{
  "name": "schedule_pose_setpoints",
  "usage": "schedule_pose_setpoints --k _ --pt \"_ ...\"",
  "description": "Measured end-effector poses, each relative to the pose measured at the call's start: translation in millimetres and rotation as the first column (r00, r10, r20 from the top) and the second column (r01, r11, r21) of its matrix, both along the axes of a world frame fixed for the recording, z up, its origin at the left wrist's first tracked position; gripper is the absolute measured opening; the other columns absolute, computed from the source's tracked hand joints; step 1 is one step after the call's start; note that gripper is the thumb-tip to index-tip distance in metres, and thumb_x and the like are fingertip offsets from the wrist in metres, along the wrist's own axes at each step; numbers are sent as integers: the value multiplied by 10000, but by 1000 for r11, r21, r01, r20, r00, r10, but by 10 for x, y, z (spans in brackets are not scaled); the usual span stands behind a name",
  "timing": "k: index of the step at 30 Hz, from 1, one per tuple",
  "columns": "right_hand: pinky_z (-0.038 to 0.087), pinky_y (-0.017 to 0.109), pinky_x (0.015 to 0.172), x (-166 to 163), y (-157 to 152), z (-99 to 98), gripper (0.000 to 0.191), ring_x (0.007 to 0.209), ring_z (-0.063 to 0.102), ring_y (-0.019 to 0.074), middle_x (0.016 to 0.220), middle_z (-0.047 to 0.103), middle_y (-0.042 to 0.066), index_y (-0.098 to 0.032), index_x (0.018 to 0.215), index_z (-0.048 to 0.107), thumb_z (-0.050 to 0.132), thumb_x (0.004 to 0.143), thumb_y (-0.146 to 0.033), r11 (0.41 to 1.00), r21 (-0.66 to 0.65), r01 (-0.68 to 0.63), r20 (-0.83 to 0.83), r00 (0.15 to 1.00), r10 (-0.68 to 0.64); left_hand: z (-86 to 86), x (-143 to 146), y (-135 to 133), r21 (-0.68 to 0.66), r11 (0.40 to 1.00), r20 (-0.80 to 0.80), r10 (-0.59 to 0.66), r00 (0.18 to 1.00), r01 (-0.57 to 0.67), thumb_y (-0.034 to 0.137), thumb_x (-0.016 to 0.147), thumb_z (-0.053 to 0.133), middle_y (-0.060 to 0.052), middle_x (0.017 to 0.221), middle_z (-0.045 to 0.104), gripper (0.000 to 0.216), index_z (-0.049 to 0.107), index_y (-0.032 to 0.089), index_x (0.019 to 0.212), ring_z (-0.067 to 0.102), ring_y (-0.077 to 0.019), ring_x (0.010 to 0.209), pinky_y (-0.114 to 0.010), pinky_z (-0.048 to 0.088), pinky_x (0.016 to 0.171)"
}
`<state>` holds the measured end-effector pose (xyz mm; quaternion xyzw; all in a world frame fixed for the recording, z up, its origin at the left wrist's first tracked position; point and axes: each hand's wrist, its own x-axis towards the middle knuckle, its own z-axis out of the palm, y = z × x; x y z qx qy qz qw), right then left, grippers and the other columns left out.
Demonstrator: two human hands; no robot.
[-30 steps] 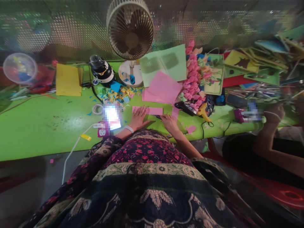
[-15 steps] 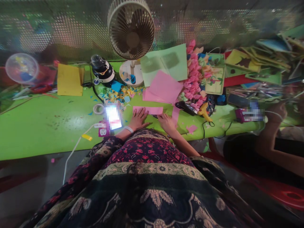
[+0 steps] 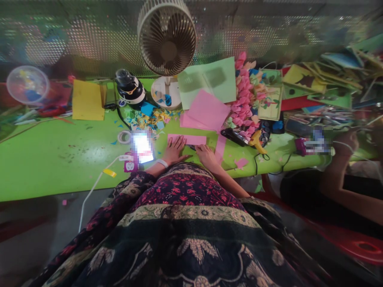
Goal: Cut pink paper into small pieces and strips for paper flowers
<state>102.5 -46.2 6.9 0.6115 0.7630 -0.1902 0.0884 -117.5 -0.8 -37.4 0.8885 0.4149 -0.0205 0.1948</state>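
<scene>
My left hand point(image 3: 173, 150) lies flat, fingers spread, on the left end of a narrow pink paper strip point(image 3: 193, 139) on the green table point(image 3: 60, 155). My right hand point(image 3: 205, 152) rests beside it, just below the strip's right end, near a small dark tool point(image 3: 192, 147) that is mostly hidden; its fingers are curled down and I cannot see what they hold. A second pink strip point(image 3: 220, 144) lies angled to the right of that hand.
A lit phone point(image 3: 141, 146) with a white cable sits left of my left hand, a tape roll point(image 3: 123, 137) beyond it. Behind stand a fan point(image 3: 166, 40), pink sheets point(image 3: 206, 111), a light green sheet point(image 3: 209, 79), paper flowers point(image 3: 245, 99), a glue gun point(image 3: 256, 140). Another person's arm point(image 3: 338, 175) is at right.
My right hand has slid a little left and closer to my left hand, along the strip's lower edge. My left hand has stayed pressed on the strip.
</scene>
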Motion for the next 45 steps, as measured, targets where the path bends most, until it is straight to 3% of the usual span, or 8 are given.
schedule_pose_setpoints --k 6,11,14,22,30,39,45 --pt "482 385 1037 55 -41 -10 469 1211 551 282 1353 608 176 -171 1453 598 400 1029 -131 1000 -3 5 -15 1000 -5 14 -65 39 -18 1000 54 -3 999 4 664 1045 349 -113 1776 135 852 183 161 1713 96 -286 1657 -526 12 1345" --pt "473 373 1031 83 -31 -56 435 1230 536 287 1351 605 182 -156 1440 606 422 1046 -159 1000 -7 5 -18 1000 -5 6 -272 55 -12 991 54 132 990 -132 614 1048 371 -135 1770 161 839 174 142 1714 102 -313 1653 -532 55 1347" --pt "466 367 1028 18 -14 -57 448 1240 525 287 1363 598 183 -143 1452 593 418 1040 -138 1000 -6 11 2 1000 -11 -13 -336 28 -23 991 43 130 991 -129 587 1052 370 -150 1764 167 830 183 115 1709 125 -306 1652 -537 69 1345" --pt "446 390 1010 -265 210 -11 471 1254 493 303 1363 593 186 -154 1474 571 400 1035 -132 1000 -17 -14 23 1000 15 -16 -310 19 -26 991 41 129 991 -128 612 1043 385 -146 1765 151 851 218 94 1697 112 -296 1654 -535 55 1345" --pt "454 385 988 -176 34 -48 483 1211 501 299 1326 599 191 -152 1471 578 402 1021 -140 999 -25 -33 2 999 33 2 -309 7 -25 993 17 118 993 -117 632 1042 356 -171 1762 145 885 228 37 1683 111 -304 1654 -524 36 1347" --pt "456 391 998 -329 171 35 472 1250 488 295 1377 582 193 -142 1479 560 379 1044 -148 996 -61 -61 34 997 63 -39 -329 19 -14 992 19 122 992 -122 637 1032 364 -148 1767 157 876 212 91 1699 114 -291 1654 -500 49 1347" --pt "461 375 1007 -228 100 -1 475 1256 496 294 1365 594 191 -142 1497 546 393 1048 -161 996 -49 -74 33 997 75 -6 -244 2 -22 991 -10 131 991 -131 627 1034 367 -157 1767 144 872 209 85 1699 116 -305 1654 -523 54 1343"
